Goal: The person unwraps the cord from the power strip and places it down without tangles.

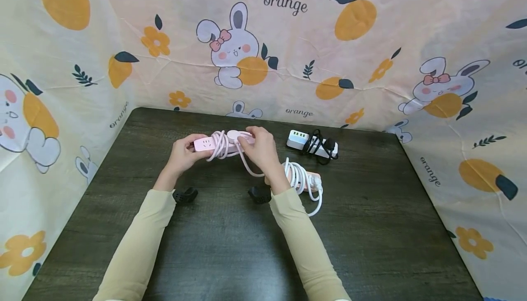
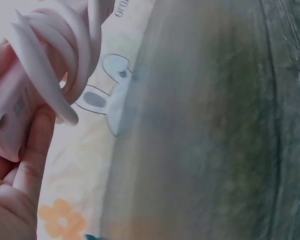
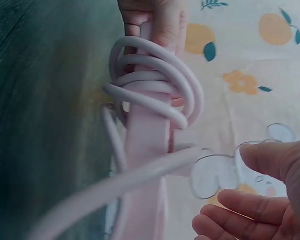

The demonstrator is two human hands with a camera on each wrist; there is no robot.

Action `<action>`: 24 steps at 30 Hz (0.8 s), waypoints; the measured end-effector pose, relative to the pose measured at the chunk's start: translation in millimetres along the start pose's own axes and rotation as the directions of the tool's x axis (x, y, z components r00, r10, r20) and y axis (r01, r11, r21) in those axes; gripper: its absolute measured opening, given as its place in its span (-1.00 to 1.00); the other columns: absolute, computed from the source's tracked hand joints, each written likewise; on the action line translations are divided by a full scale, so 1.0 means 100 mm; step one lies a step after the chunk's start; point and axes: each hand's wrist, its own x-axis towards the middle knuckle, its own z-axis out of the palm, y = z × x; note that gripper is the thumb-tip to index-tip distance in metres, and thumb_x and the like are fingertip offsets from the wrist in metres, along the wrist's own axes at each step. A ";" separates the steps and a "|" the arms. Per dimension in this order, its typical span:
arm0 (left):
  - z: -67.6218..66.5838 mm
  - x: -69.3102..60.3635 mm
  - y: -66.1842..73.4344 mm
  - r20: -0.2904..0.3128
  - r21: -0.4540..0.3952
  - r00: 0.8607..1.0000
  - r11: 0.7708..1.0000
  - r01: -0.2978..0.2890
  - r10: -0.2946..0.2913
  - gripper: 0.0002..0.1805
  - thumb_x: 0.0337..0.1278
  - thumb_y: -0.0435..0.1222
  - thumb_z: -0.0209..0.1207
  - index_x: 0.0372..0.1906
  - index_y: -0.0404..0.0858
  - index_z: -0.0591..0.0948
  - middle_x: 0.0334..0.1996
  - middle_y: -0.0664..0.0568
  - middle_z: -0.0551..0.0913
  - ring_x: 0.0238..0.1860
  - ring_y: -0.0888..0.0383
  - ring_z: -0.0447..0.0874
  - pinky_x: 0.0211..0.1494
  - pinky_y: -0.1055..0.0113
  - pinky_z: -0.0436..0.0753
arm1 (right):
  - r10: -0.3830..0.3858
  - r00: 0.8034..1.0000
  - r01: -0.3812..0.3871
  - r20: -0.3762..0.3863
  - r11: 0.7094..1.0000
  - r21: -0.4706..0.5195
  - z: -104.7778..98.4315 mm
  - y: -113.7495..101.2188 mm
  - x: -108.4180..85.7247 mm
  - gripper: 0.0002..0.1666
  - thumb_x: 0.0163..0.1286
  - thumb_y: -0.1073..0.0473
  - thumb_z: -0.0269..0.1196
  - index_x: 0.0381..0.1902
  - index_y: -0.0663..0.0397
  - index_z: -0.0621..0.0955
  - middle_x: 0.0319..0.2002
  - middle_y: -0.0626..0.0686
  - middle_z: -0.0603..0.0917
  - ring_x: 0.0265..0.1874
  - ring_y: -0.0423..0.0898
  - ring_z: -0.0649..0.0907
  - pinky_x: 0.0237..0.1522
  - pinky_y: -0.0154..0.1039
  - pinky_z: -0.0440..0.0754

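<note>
A pink power strip (image 1: 204, 144) is held up over the far part of the table, with its pale pink cord (image 1: 221, 145) wound around the middle. My left hand (image 1: 181, 155) grips the strip's left end, thumb on one side and fingers on the other, as the left wrist view (image 2: 19, 195) confirms. Near the coils sits the round plug (image 1: 233, 135). Beside it is my right hand (image 1: 263, 151); the right wrist view shows its thumb and fingers (image 3: 250, 207) apart with nothing between them. A loose length of cord (image 3: 139, 172) crosses in front of the strip.
To the right lies a power strip with a coiled white cord (image 1: 302, 177), partly behind my right forearm. Farther back rests a white and blue power strip (image 1: 298, 139) with a black cord (image 1: 319, 144) around it. The dark table (image 1: 222, 241) meets a printed cloth (image 1: 164, 81) behind.
</note>
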 end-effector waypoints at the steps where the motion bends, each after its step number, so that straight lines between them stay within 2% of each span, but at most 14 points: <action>1: -0.01 -0.01 0.02 -0.003 -0.004 1.000 1.000 -0.013 0.013 -0.51 -0.14 -0.47 0.38 0.00 -0.47 0.54 -0.10 -0.32 0.56 -0.34 0.36 0.52 -0.36 0.59 0.51 | -0.010 1.000 0.010 -0.006 1.000 0.010 -0.02 -0.02 0.00 -0.57 0.24 0.10 0.28 -0.02 0.29 0.60 -0.15 0.24 0.64 -0.14 0.10 0.60 -0.09 -0.09 0.55; 7: -0.11 -0.04 0.11 -0.039 -0.005 0.996 0.997 -0.079 0.078 -0.52 -0.16 -0.51 0.38 -0.01 -0.50 0.55 -0.15 -0.28 0.57 -0.37 0.40 0.52 -0.39 0.60 0.52 | -0.061 0.997 0.062 -0.038 0.998 0.030 -0.11 -0.12 -0.03 -0.57 0.23 0.11 0.29 -0.03 0.31 0.60 -0.16 0.24 0.64 -0.16 0.10 0.60 -0.11 -0.08 0.55; 10: -0.16 -0.06 0.16 -0.074 -0.001 0.992 0.994 -0.105 0.105 -0.54 -0.18 -0.55 0.36 -0.04 -0.52 0.55 -0.21 -0.16 0.58 -0.39 0.42 0.51 -0.41 0.61 0.51 | -0.083 0.995 0.084 -0.051 0.996 0.024 -0.15 -0.17 -0.04 -0.57 0.23 0.11 0.29 -0.04 0.31 0.60 -0.17 0.23 0.64 -0.18 0.08 0.60 -0.13 -0.09 0.55; 14: -0.21 -0.14 0.36 -0.109 -0.027 0.981 0.986 -0.163 0.159 -0.57 -0.21 -0.62 0.33 -0.08 -0.60 0.54 -0.30 0.06 0.57 -0.42 0.44 0.51 -0.43 0.62 0.51 | -0.110 0.992 0.112 -0.069 0.993 0.024 -0.21 -0.25 -0.05 -0.58 0.22 0.12 0.30 -0.06 0.33 0.61 -0.17 0.23 0.65 -0.20 0.08 0.61 -0.14 -0.10 0.55; 17: -0.20 -0.19 0.51 -0.109 -0.062 0.973 0.975 -0.212 0.205 -0.58 -0.22 -0.65 0.30 -0.11 -0.65 0.52 -0.34 0.17 0.57 -0.43 0.43 0.51 -0.43 0.61 0.51 | -0.126 0.989 0.128 -0.082 0.992 0.021 -0.27 -0.31 -0.05 -0.58 0.21 0.12 0.31 -0.07 0.33 0.62 -0.18 0.23 0.65 -0.20 0.09 0.61 -0.14 -0.10 0.56; 24: -0.13 -0.21 0.73 -0.096 -0.100 0.974 0.972 -0.215 0.205 -0.58 -0.23 -0.66 0.29 -0.10 -0.66 0.52 -0.35 0.21 0.57 -0.44 0.44 0.53 -0.43 0.61 0.52 | -0.134 0.988 0.134 -0.078 0.991 -0.006 -0.45 -0.42 -0.05 -0.57 0.22 0.08 0.29 -0.07 0.30 0.62 -0.19 0.21 0.66 -0.17 0.10 0.61 -0.11 -0.08 0.54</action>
